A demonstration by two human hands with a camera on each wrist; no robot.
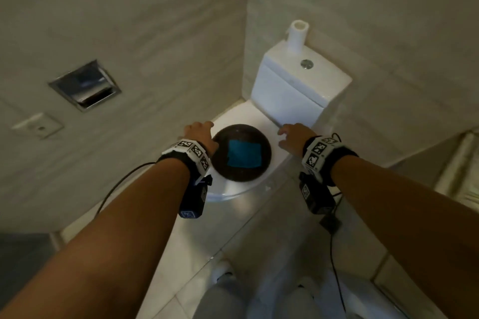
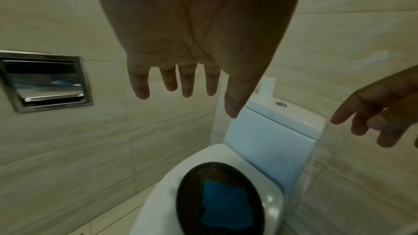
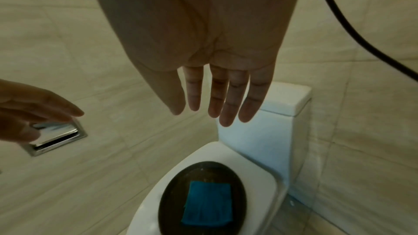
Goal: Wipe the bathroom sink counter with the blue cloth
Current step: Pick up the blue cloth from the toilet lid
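A folded blue cloth [image 1: 244, 153] [image 2: 227, 207] [image 3: 207, 203] lies in a dark round bowl [image 1: 241, 132] [image 2: 192, 190] [image 3: 172, 199] that sits on the closed white toilet lid [image 1: 261, 122]. My left hand [image 1: 199, 134] [image 2: 181, 85] hovers above the bowl's left edge, fingers straight and spread, holding nothing. To the bowl's right my right hand [image 1: 290, 136] [image 3: 217, 108] hangs above the lid, fingers straight, also empty. Both hands are well above the cloth in the wrist views. No sink counter is in view.
The white cistern [image 1: 298, 88] stands behind the lid, with a flush button [image 1: 307, 64] and a white roll [image 1: 297, 35] on top. A recessed steel paper holder [image 1: 84, 85] is set in the left tiled wall. Pale floor tiles and my shoes [image 1: 223, 273] lie below.
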